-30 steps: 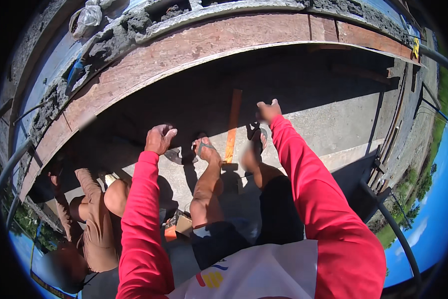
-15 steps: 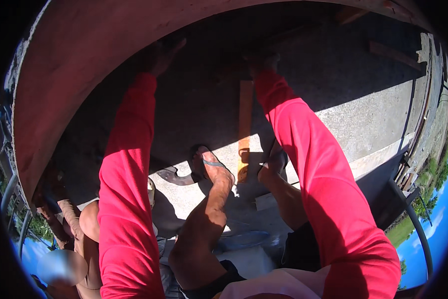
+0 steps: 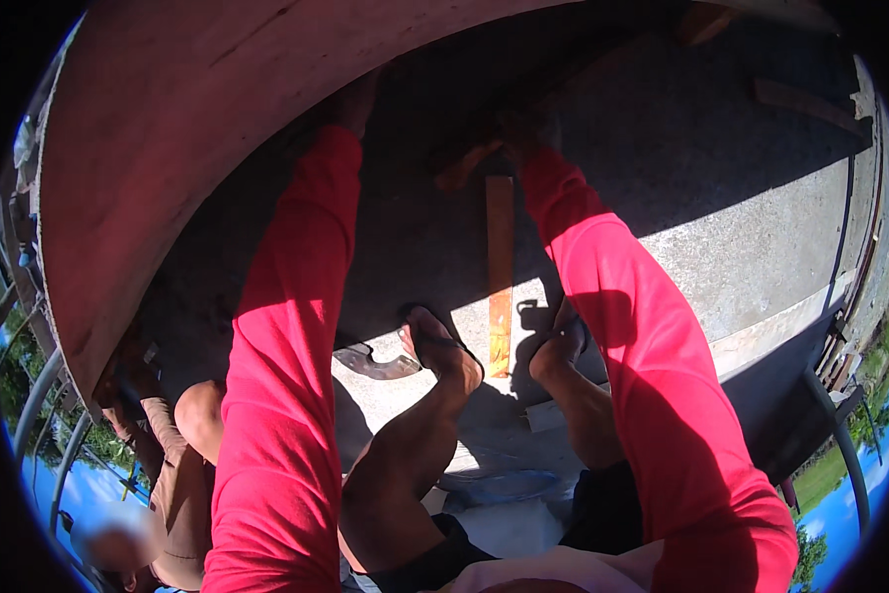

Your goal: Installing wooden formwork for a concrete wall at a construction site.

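Both my arms in red sleeves reach forward into deep shadow. My left hand (image 3: 353, 107) is at the lower edge of a large curved reddish panel (image 3: 177, 109); its fingers are lost in the dark. My right hand (image 3: 529, 130) appears closed around a dark length of wood (image 3: 464, 166), which slants from lower left to upper right. Just below that hand, a flat wooden strip (image 3: 500, 267) lies on the concrete surface (image 3: 721, 227), its near end in sunlight. My sandalled feet (image 3: 444, 351) stand on either side of the strip's near end.
A curved dark metal piece (image 3: 375, 364) lies left of my feet. Further wood pieces rest at the far right, one a short board (image 3: 810, 107). At the lower left another person (image 3: 172, 494) crouches beside the panel. Metal railings (image 3: 840, 450) stand at the right rim.
My left hand has moved right and farther forward along the panel's edge. By my right hand, the wood's near end now shows more plainly. The whole view has shifted slightly.
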### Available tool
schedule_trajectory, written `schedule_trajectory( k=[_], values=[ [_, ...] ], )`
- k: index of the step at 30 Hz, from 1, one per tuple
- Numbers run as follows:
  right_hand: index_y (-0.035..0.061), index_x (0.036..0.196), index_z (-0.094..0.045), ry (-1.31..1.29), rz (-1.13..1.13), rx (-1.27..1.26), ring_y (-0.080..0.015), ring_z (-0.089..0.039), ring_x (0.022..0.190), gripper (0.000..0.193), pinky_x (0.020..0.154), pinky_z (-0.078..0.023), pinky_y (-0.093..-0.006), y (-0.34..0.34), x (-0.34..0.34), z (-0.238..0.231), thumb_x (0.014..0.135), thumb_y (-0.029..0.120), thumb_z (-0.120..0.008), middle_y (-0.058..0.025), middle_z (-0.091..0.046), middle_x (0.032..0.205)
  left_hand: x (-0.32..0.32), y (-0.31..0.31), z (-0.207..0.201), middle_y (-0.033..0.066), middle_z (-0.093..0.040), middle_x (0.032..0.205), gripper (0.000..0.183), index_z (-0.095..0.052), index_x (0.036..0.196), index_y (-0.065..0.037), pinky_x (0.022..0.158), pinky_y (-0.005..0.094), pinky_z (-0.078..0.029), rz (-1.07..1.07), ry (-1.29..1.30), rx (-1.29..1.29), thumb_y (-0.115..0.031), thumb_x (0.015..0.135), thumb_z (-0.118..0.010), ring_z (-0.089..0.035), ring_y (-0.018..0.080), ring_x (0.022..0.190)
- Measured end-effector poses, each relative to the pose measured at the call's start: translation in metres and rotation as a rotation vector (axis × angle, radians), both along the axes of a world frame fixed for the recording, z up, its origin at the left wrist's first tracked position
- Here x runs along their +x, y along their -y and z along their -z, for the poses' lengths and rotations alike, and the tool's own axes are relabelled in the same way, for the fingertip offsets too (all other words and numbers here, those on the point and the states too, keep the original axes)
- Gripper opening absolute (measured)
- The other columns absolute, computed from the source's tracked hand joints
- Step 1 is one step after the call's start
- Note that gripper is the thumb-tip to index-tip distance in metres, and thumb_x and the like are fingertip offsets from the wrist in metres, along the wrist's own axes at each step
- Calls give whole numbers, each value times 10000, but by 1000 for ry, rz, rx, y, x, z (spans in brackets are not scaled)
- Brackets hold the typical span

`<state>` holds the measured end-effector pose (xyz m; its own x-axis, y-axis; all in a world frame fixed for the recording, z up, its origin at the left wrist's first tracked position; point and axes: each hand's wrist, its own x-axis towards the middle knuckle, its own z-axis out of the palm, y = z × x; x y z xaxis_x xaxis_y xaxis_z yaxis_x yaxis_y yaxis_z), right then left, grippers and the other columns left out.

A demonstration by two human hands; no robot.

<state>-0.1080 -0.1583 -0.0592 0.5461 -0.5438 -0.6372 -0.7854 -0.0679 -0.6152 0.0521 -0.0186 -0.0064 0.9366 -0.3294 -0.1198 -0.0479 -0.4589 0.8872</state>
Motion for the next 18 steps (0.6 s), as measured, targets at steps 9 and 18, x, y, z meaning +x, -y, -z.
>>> schedule_trajectory(
  k=[9,18],
  values=[
    [6,928,-378,11,395,-317,-207,-459,762,483,646,-395,-292,-31,5,-50,581,234,-626,-91,-440,869,-11,7,-31,122,-339,1137,454,-353,1093,-70,884,368,-216,-53,76,371,-376,758,-345,-289,269,1060],
    [11,943,-381,356,306,-328,-213,-453,774,517,649,-395,-318,-35,-13,-28,520,157,-639,-98,-444,843,0,-8,-24,113,-433,1035,414,-432,1008,-57,827,378,-280,-4,308,421,-370,739,-393,-377,265,975]
  ],
)
